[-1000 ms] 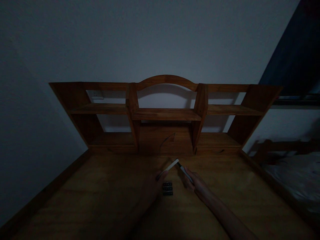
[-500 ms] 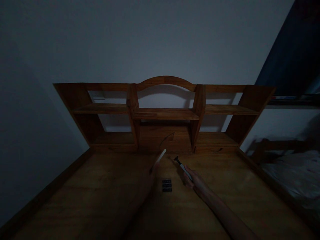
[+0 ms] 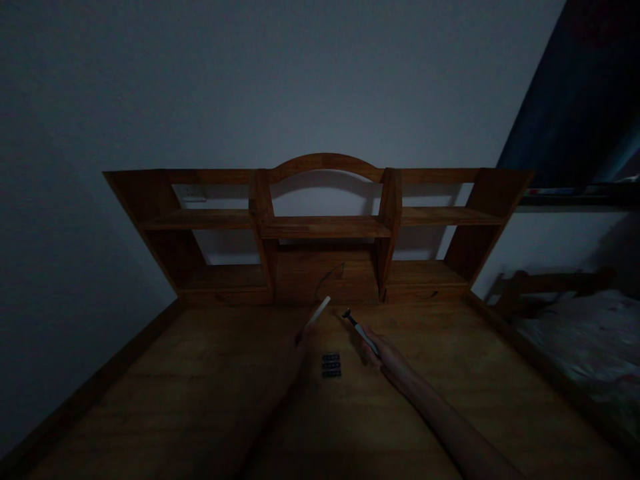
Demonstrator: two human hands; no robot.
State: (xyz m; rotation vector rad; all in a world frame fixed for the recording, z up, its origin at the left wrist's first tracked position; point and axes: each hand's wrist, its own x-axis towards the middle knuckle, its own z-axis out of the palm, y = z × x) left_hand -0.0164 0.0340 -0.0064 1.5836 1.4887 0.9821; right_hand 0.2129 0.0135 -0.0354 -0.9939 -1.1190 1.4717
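My right hand (image 3: 383,353) is closed around the pale handle of a razor (image 3: 361,331), whose black neck and small dark T-shaped head point up and to the left. Deep in shadow, my left hand (image 3: 296,352) grips a slim white stick-like thing (image 3: 320,308) with a rounded tip; its lower part is hidden and its kind is unclear. The two held things tilt toward each other without touching, above the wooden desk (image 3: 200,373). Between my forearms, three small dark strips (image 3: 331,365) with lighter marks lie stacked in rows on the desktop.
Behind the desktop stands a wooden shelf unit (image 3: 325,228) with several compartments, against a pale wall (image 3: 300,80). Raised wooden edges (image 3: 530,360) border the desk's sides. To the right are a wooden frame with pale bedding (image 3: 580,327) and a dark window (image 3: 575,107). Light is dim.
The view has shifted slightly, so desk and shelf appear a little further left. Both hands keep their grips and nearly the same pose; the dark strips still lie on the desk.
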